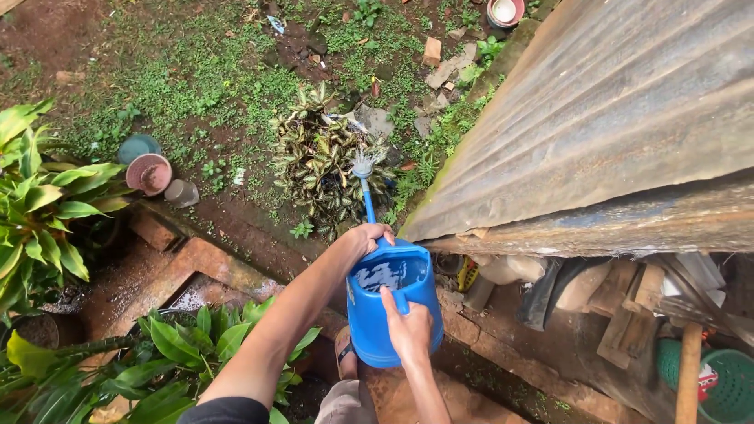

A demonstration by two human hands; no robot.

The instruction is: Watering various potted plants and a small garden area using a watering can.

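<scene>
We hold a blue watering can (393,314) out over the ground, its spout tilted toward a variegated leafy plant (326,169), water spraying from the rose. Our left hand (369,237) wraps its fingers over the can's front rim by the spout base; our right hand (408,330) closes its fingers around the rear handle. A corrugated metal sheet (613,118) slopes just beside the can.

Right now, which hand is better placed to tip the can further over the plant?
The right hand. It grips the handle at the back of the watering can, where a lift would tilt the spout down. The left hand only steadies the front rim near the spout, over the variegated plant.
</scene>
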